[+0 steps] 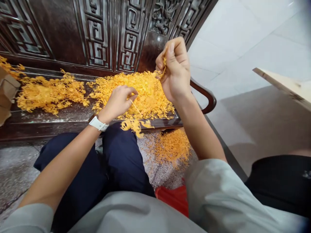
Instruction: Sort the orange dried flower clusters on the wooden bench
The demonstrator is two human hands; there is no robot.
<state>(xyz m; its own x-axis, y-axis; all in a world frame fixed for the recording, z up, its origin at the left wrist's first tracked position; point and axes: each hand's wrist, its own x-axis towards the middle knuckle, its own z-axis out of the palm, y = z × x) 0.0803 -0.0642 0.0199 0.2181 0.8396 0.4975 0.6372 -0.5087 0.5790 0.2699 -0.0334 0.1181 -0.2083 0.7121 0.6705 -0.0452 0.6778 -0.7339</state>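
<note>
Biggest thing here is the carved back panel [65, 29], dark glossy wood with squared scrollwork, and it runs along the back edge of the dark wood tabletop [48, 119]. Toward the tabletop's right edge there's a big pile of yellow sprigs [148, 92], spread pretty much from the back edge to the front. Next size down is a smaller yellow pile [48, 94] nearer the left edge, then an orange heap [173, 145] on the floor, just out from the front right corner. A bit of cardboard [6, 94] pokes in at the left.

Now the hands. The right one [176, 71] is up above the right end of the big pile, forearm angled upward, fingers curled in, thumb pointing up against the index finger. The left one [119, 100] is lower, over the front of the big pile, palm down, wrist wearing a white band [97, 123]. Its grip is thumb and index fingertip pinching a thin-stemmed yellow sprig [133, 125], whose blurry, frilly end hangs by the front edge. Smallest of all is the yellow strand [164, 68], pinched between the right thumb and fingers, dangling toward the pile.
</note>
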